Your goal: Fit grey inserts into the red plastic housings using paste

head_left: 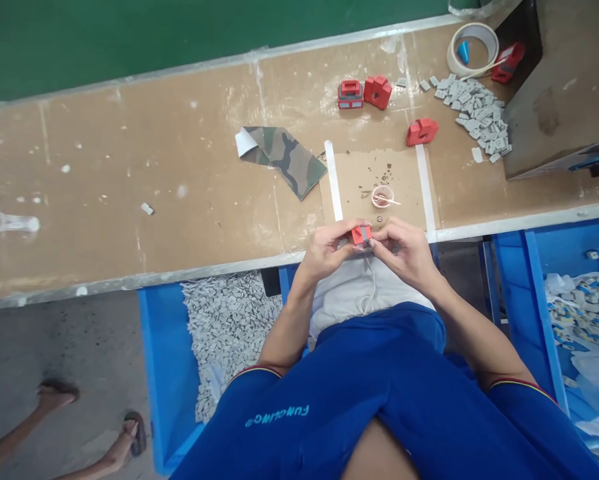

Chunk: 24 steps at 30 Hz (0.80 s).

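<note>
Between my two hands, over the near edge of the workbench, is a small red plastic toy part [360, 235] with a grey band. My left hand [328, 250] grips it from the left, thumb and fingers closed. My right hand [402, 248] pinches its right side with the fingertips. Just beyond them stands a small clear cup [382, 197] with reddish contents and a thin stick in it. Farther back are a red-and-grey toy piece [350, 95], a red piece [378, 92] beside it and another red piece [422, 132] to the right.
A heap of small grey parts [479, 113] lies at the back right, near a tape roll [473, 48] and a large box [564, 87]. Camouflage-patterned sheet [292, 160] lies left of centre. Blue bins [164, 373] of parts flank me below the bench. Another person's feet [124, 440] show lower left.
</note>
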### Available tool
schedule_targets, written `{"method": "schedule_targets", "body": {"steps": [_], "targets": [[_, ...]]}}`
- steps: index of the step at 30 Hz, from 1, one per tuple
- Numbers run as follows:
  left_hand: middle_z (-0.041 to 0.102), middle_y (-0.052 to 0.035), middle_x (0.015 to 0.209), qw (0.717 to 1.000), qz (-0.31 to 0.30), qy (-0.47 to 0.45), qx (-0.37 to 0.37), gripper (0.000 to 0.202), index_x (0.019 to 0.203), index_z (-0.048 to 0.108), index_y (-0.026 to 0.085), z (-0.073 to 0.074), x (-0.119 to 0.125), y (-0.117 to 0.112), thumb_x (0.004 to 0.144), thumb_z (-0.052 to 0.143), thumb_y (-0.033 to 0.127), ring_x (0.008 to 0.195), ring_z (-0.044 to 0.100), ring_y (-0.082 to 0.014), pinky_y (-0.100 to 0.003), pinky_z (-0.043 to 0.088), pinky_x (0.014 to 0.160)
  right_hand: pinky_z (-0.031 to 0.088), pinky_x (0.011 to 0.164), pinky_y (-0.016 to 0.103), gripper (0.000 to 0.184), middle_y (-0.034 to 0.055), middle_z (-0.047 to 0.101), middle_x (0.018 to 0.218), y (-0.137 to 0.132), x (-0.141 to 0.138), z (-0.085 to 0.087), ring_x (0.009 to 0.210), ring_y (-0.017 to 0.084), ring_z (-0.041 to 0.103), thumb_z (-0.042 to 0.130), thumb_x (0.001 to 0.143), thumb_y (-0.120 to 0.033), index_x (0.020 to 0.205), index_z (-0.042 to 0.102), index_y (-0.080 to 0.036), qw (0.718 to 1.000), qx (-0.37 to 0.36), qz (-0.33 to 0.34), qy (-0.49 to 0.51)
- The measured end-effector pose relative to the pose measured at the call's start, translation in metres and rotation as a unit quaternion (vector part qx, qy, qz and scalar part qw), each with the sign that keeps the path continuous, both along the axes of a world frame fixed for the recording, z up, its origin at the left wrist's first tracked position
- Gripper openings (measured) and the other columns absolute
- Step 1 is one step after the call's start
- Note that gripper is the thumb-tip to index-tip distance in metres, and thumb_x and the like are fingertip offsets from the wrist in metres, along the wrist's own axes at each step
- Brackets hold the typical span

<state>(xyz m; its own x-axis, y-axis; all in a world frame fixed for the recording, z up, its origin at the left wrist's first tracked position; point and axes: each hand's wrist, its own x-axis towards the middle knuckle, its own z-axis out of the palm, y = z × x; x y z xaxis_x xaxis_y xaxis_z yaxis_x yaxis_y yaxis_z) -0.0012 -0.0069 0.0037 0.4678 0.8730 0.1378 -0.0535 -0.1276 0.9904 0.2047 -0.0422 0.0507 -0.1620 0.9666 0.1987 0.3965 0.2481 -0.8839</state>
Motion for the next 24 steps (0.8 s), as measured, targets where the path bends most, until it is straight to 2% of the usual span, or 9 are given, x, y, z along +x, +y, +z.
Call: {"method": "schedule_targets", "body": {"steps": [5, 11, 17, 21, 24], "targets": [[0.081, -0.0134, 0.121, 0.999, -0.014, -0.001, -0.039, 0.05, 0.134, 0.072, 0.018, 0.001, 0.003, 0.0, 0.09, 0.081, 0.04, 0.099, 0.08, -0.0213, -0.032, 0.065, 0.092, 0.044, 0.061, 0.027, 0.009, 0.0024, 0.067, 0.079, -0.003, 0.005, 0.005, 0.064, 0.013, 0.057, 0.065, 0.096, -0.023, 0.091, 0.071, -0.019, 0.998, -0.044, 0.013, -0.039], [0.08, -0.0144, 0.121, 0.998, -0.022, -0.008, -0.063, 0.05, 0.133, 0.071, 0.017, 0.002, 0.004, -0.001, 0.09, 0.08, 0.04, 0.097, 0.08, -0.0211, -0.032, 0.065, 0.091, 0.038, 0.059, 0.026, 0.013, -0.0002, 0.064, 0.07, 0.004, 0.008, 0.014, 0.057, 0.011, 0.051, 0.063, 0.094, -0.019, 0.081, 0.063, -0.019, 0.994, -0.081, 0.049, -0.061], [0.081, -0.0134, 0.117, 0.999, -0.013, 0.009, -0.049, 0.048, 0.131, 0.07, 0.014, 0.001, 0.001, -0.001, 0.092, 0.078, 0.04, 0.097, 0.08, -0.0219, -0.032, 0.064, 0.09, 0.035, 0.058, 0.025, 0.016, -0.002, 0.059, 0.067, 0.01, 0.003, 0.013, 0.054, 0.01, 0.048, 0.061, 0.092, -0.017, 0.076, 0.056, -0.02, 0.99, -0.104, 0.059, -0.071], [0.081, -0.0127, 0.115, 0.999, -0.019, 0.002, -0.046, 0.047, 0.128, 0.071, 0.014, 0.004, 0.001, 0.002, 0.091, 0.08, 0.042, 0.097, 0.08, -0.0214, -0.03, 0.064, 0.088, 0.034, 0.059, 0.025, 0.017, -0.0006, 0.062, 0.068, 0.008, 0.001, 0.013, 0.058, 0.012, 0.05, 0.061, 0.093, -0.018, 0.076, 0.057, -0.02, 0.989, -0.11, 0.051, -0.09], [0.081, -0.0139, 0.117, 0.998, -0.031, -0.019, -0.055, 0.046, 0.127, 0.071, 0.015, 0.007, 0.001, 0.004, 0.092, 0.08, 0.043, 0.1, 0.081, -0.0213, -0.028, 0.064, 0.09, 0.038, 0.063, 0.026, 0.015, 0.0027, 0.069, 0.073, 0.006, 0.001, 0.016, 0.063, 0.013, 0.057, 0.061, 0.094, -0.019, 0.079, 0.062, -0.018, 0.989, -0.109, 0.045, -0.088]]}}
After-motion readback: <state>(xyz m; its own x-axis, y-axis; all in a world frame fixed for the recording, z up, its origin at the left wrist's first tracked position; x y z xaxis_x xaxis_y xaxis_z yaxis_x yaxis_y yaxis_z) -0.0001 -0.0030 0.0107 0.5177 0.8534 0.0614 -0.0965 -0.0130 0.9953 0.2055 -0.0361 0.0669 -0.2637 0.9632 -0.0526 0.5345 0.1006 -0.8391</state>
